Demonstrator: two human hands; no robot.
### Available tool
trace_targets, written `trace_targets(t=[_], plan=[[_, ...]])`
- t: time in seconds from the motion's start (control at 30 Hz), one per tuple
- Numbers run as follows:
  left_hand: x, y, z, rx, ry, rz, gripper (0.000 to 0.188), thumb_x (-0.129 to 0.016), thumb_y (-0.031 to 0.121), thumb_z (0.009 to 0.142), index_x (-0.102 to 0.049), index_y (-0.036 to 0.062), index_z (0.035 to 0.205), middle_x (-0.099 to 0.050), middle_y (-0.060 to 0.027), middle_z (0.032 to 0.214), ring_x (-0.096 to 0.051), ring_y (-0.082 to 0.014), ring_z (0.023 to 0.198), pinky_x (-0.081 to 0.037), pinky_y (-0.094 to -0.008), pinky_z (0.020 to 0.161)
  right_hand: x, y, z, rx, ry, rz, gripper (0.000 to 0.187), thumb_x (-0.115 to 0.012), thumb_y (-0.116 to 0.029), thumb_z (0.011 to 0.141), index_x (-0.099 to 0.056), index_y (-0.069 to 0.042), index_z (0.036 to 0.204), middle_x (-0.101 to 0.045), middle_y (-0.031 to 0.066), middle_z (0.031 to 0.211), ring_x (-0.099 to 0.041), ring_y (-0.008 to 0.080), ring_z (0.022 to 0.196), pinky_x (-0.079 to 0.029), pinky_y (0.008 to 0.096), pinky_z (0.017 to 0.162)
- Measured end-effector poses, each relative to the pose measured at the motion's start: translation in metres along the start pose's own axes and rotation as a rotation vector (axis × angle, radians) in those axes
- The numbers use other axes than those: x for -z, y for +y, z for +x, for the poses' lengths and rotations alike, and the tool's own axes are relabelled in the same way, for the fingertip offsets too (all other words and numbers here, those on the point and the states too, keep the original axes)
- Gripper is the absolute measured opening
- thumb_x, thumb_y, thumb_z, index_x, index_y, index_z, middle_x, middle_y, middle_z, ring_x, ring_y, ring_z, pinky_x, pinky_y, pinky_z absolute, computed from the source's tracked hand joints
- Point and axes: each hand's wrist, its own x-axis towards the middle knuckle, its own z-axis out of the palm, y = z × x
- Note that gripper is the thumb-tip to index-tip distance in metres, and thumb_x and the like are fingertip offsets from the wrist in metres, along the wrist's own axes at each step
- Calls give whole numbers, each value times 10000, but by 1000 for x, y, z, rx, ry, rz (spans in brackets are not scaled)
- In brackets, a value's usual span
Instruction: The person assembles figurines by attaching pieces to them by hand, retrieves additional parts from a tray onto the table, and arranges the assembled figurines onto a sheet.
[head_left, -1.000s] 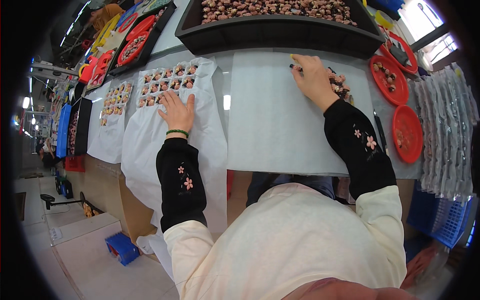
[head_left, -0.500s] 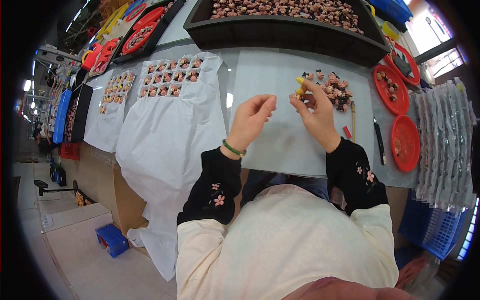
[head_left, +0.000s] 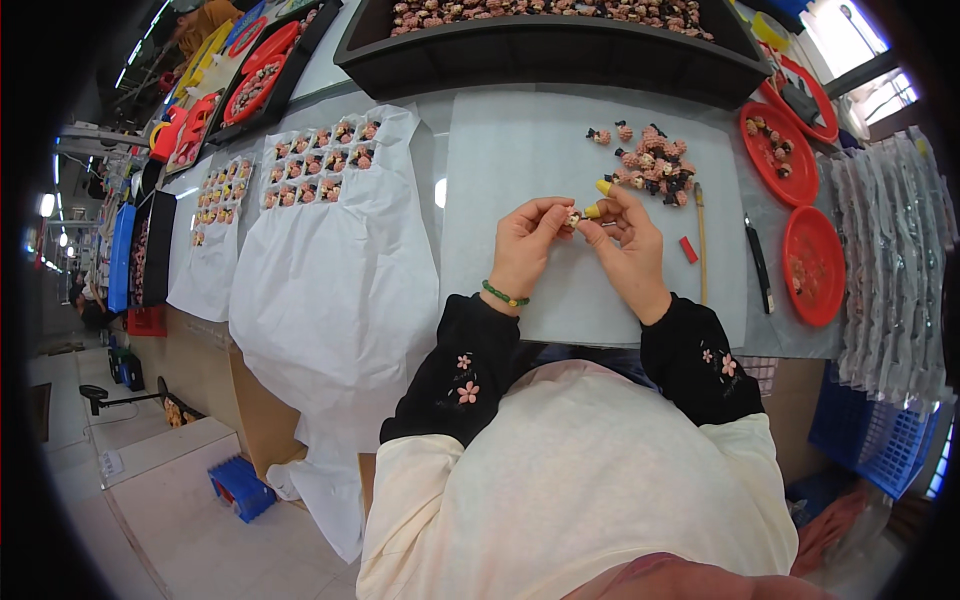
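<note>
My left hand (head_left: 524,243) and my right hand (head_left: 632,252) meet over the pale work sheet (head_left: 560,310). Between their fingertips is a small pink-and-cream figurine (head_left: 573,217), partly covered by the fingers. Both hands pinch it. Yellow finger covers (head_left: 604,187) sit on fingers of my right hand. Just beyond that hand lies a heap of small pink figurines (head_left: 657,163) with black parts, and a few single ones sit at its left side. To the right of my right hand lie a short red piece (head_left: 688,250) and a thin wooden stick (head_left: 701,235).
A large black tray (head_left: 550,55) full of figurines spans the back. On the left, figurines stand in rows on a white sheet (head_left: 335,260). Two red dishes (head_left: 812,285), a black pen-like tool (head_left: 759,265) and hanging clear plastic bags (head_left: 890,270) are on the right.
My left hand has moved right to meet my right hand, and its fingers now also pinch the figurine. My right hand has come down slightly toward me. The whole view has shifted a little.
</note>
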Motion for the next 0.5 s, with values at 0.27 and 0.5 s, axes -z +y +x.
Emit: trace_targets(t=[0.27,0.5], plan=[[-3,11,-1,-43,-83,-164,239,-484,-4,837,-523,-56,1067,-565,-124,1062,-548,-159,958,-436,-262,856,-2,0,0,114,47,8,559,-651,56,709,-382,19,1197,-521,94,947,-546,146,847,-475,253,734],[-4,15,-2,3,-113,-226,318,-477,-21,833,-471,-67,1147,-545,-126,1103,-530,-166,1001,-416,-262,889,-3,0,-1,153,56,-37,559,-658,63,698,-394,19,1188,-523,93,936,-546,149,850,-481,260,744]])
